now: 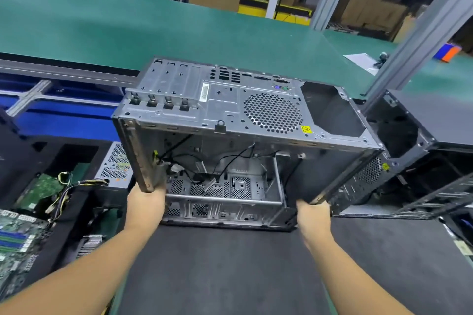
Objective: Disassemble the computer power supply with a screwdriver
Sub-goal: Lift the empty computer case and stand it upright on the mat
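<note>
You hold a grey steel computer case [217, 110] in front of you with both hands. Its open side faces you and its rear panel is turned upward. Your left hand [146, 202] grips the near lower corner of the case's left frame, and your right hand [313, 215] grips the near lower end of its right frame. On both hands the fingertips are hidden behind the metal.

The rear panel carries a round honeycomb fan grille [272, 112], and just right of it is a large rectangular opening [330, 110] that looks dark inside. Thin black wires [230, 161] hang loose inside the case.

The case's lower edge is at the far end of a black mat [230, 276]; you cannot tell whether it rests there or is lifted.

To your left, just beside the case, lies a grey perforated metal box [116, 163] with a bundle of yellow and black cables [76, 184]. It looks like the power supply. Green circuit boards [15, 233] lie nearer you on that side. A black computer case [409, 135] stands at your right, and a green conveyor belt [153, 28] runs behind.
</note>
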